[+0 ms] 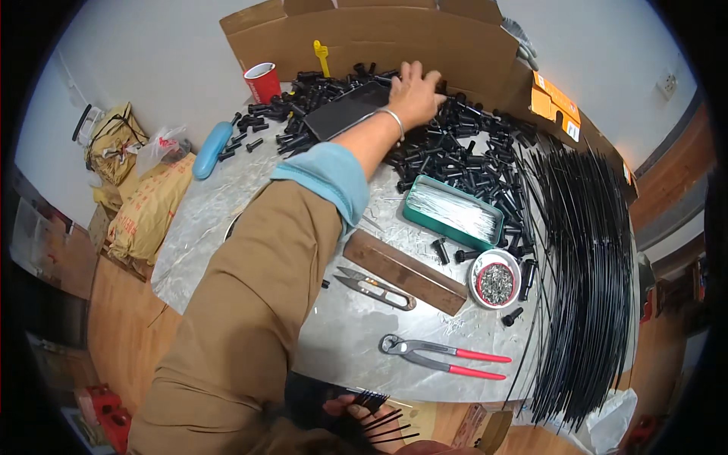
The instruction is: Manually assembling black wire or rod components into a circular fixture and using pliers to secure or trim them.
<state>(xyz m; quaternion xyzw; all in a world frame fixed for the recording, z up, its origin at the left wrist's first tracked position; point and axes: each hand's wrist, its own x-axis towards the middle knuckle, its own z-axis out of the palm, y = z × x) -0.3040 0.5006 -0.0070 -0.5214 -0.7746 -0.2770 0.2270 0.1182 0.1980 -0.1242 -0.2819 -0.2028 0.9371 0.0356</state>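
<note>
My left hand [413, 98] reaches to the far side of the table, fingers spread, at the right end of a dark flat panel [341, 112]. Around it lies a heap of short black flanged plastic pieces [455, 155]. Low in the view, partly cut off and in shadow, my right hand [364, 413] is closed around several thin black rods [390, 425]. Nearer on the table are a green tin [409, 214] of thin white pins, a brown metal bar [406, 271], thread snips [375, 290], red-handled pincers [447, 356] and a white bowl [474, 284] of small metal bits.
A long bundle of black rods [580, 288] covers the table's right side. Cardboard [379, 38] walls the back edge, with an orange box [553, 106] on the right. A red cup [262, 83] and a blue case [213, 150] stand left. Sacks [148, 205] lie beyond the left edge.
</note>
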